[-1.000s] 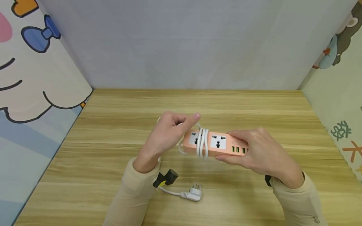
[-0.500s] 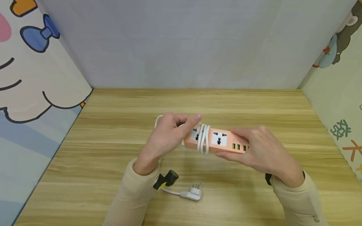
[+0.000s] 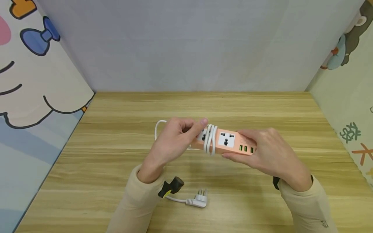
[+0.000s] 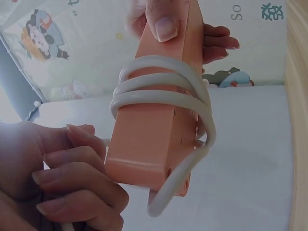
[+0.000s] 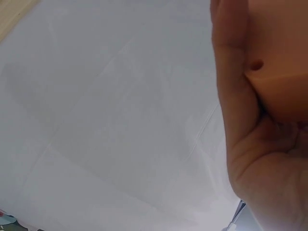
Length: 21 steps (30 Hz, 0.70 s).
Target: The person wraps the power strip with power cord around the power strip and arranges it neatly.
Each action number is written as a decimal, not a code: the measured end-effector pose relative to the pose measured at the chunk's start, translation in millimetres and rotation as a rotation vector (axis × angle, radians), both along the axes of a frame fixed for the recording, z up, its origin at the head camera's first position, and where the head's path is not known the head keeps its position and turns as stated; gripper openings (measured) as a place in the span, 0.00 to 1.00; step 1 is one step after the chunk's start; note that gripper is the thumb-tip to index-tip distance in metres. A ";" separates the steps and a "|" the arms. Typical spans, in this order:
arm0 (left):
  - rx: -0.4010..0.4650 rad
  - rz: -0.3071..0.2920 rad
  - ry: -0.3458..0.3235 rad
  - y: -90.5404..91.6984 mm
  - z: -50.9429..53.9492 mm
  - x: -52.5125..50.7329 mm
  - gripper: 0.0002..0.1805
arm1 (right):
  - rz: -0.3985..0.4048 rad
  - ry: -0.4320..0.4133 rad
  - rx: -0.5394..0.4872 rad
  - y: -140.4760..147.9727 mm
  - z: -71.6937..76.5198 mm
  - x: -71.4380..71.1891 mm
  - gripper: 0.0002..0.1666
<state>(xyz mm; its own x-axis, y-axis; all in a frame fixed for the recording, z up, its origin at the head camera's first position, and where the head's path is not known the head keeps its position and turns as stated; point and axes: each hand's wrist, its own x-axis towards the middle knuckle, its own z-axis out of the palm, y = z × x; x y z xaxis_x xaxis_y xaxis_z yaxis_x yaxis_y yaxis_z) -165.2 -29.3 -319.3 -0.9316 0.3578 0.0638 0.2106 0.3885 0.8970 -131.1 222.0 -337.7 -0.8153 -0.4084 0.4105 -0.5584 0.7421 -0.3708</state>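
A salmon-pink power strip (image 3: 233, 150) with white sockets and green-lined USB ports is held up above the table. My right hand (image 3: 269, 153) grips its right end, thumb and fingers on opposite long sides. Several turns of white cord (image 3: 210, 139) wrap around the strip near its left end. Beside that end, my left hand (image 3: 175, 139) pinches a run of the cord, its fingers curled. In the left wrist view the wrapped cord (image 4: 159, 98) loops around the strip's underside (image 4: 139, 139). The right wrist view shows my palm (image 5: 236, 106) against the strip.
The cord's white three-pin plug (image 3: 198, 200) lies on the wooden table (image 3: 247, 110) near the front, pins up. A black wrist mount (image 3: 172, 186) sits by my left sleeve. Grey-white (image 3: 186, 48) and cartoon-printed panels (image 3: 43, 81) enclose the back and sides.
The power strip has risen slightly in the head view and its left end sits closer to my left hand. The free cord loop left of that hand bulges further out.
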 end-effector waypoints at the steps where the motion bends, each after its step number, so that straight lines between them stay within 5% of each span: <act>1: -0.003 0.002 -0.002 0.0 -0.1 0.1 0.22 | -0.002 0.001 -0.001 0.0 -0.1 -0.1 0.18; 21: -0.034 -0.014 0.058 1.6 0.6 4.9 0.23 | -0.067 0.046 0.001 -0.3 -1.4 -1.8 0.18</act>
